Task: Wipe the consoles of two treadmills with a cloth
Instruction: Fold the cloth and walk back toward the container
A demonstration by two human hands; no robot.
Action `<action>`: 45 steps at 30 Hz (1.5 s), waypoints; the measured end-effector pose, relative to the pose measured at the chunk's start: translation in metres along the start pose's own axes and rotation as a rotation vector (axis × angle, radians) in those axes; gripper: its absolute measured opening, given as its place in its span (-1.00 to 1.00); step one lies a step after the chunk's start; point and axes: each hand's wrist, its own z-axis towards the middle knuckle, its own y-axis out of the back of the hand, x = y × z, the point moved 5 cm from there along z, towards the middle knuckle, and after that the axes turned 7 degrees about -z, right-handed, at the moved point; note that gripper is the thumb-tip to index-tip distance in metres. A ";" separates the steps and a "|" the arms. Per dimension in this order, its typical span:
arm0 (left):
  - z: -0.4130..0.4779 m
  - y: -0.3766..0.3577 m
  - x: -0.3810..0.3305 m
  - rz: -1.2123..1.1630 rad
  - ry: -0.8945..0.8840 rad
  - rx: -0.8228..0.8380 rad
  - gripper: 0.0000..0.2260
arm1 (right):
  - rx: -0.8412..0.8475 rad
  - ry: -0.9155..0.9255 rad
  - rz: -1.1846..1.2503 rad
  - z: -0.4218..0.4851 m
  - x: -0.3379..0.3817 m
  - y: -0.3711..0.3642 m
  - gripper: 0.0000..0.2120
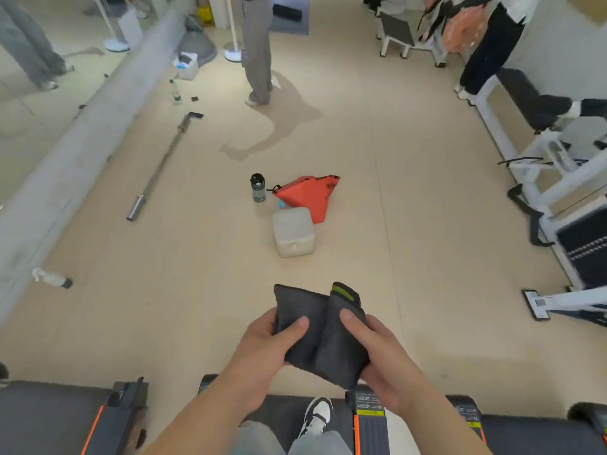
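A folded dark grey cloth with a green-striped edge is held in front of me over the floor. My left hand grips its left side with the thumb on top. My right hand grips its right side the same way. Below my hands lie the rear ends of treadmill decks: one under my foot, one at the lower left, one at the lower right. No treadmill console is in view.
On the floor ahead stand a dark water bottle, an orange bag and a white box. A barbell lies at left by a mirror wall. White gym machines line the right. A person's legs stand at the back.
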 end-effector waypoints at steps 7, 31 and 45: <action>0.105 0.001 -0.082 0.150 -0.095 -0.082 -0.84 | -0.129 -0.039 -0.065 0.109 0.059 0.027 -0.49; 0.658 0.016 -0.170 0.685 0.043 0.454 -0.82 | -0.501 0.114 0.425 0.595 0.177 -0.026 -0.60; 0.910 0.103 -0.198 0.987 0.350 0.442 -0.72 | -0.840 -0.001 0.281 0.766 0.201 -0.033 -0.75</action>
